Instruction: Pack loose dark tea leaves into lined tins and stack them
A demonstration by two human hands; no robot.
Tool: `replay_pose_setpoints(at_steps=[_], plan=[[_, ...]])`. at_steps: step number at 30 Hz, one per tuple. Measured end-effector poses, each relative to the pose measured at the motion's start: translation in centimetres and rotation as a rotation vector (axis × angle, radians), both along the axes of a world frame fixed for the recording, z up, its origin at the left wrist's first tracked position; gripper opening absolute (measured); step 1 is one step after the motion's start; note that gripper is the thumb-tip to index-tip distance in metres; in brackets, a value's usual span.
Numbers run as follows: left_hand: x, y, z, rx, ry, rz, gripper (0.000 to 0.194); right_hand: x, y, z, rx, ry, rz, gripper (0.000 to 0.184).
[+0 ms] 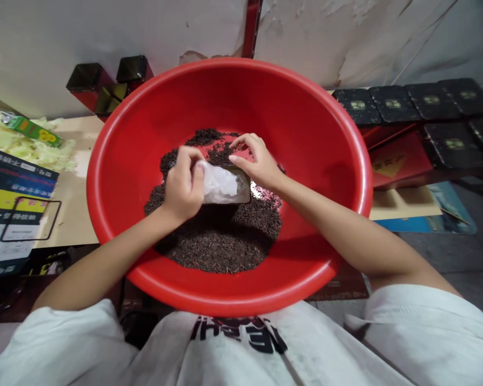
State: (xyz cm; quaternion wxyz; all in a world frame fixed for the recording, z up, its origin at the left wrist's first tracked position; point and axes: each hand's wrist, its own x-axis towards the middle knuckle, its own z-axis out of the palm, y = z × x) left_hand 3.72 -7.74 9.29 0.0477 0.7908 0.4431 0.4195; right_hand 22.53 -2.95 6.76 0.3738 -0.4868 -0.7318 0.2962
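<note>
A large red basin holds a bed of dark loose tea leaves. Within it stands an open rectangular tin, with a thin white plastic bag bunched at its mouth. My left hand is closed on the bag, thumb and fingers pinching its left side. Over the tin's far right corner is my right hand, its fingers loosely curved and its thumb apart, with nothing visible between them. Whether the right hand touches the tin is unclear. Much of the tin's body is in shadow.
Black-lidded red tins stand in rows at the right. More dark tins are at the back left. A small green box and a printed cardboard sheet lie at the left. A wall rises behind the basin.
</note>
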Motion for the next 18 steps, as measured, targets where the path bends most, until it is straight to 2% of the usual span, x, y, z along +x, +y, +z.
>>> replay_pose_setpoints(at_steps=[1, 3, 6, 9, 12, 13, 15, 17, 18], plan=[[0.1, 0.9, 0.1, -0.051, -0.034, 0.039, 0.011, -0.2, -0.8, 1.0, 0.048, 0.007, 0.068, 0.026], [0.3, 2.8, 0.2, -0.156, -0.030, 0.033, 0.014, -0.6, -2.3, 2.5, 0.092, -0.015, 0.140, 0.039], [0.5, 4.6, 0.2, -0.212, 0.004, -0.006, 0.020, -0.9, -3.1, 3.0, 0.087, -0.089, 0.045, 0.045], [0.2, 4.6, 0.3, -0.118, 0.037, 0.028, 0.021, -0.6, -2.0, 2.2, 0.014, -0.095, -0.098, 0.021], [-0.2, 3.4, 0.8, 0.051, 0.117, 0.109, 0.021, -0.1, -0.7, 1.6, -0.061, -0.020, -0.126, 0.004], [-0.2, 2.9, 0.9, 0.102, 0.180, 0.075, 0.020, 0.0, -0.4, 1.7, -0.066, 0.015, -0.122, 0.004], [0.1, 2.2, 1.2, 0.152, 0.356, -0.090, 0.020, 0.2, -0.2, 1.9, -0.048, 0.078, -0.107, 0.007], [0.8, 1.8, 1.3, 0.108, 0.517, -0.205, 0.023, 0.4, -0.1, 2.3, -0.027, 0.113, -0.081, 0.009], [1.2, 1.7, 1.3, 0.055, 0.573, -0.187, 0.024, 0.5, -0.1, 2.4, -0.015, 0.123, -0.069, 0.009]])
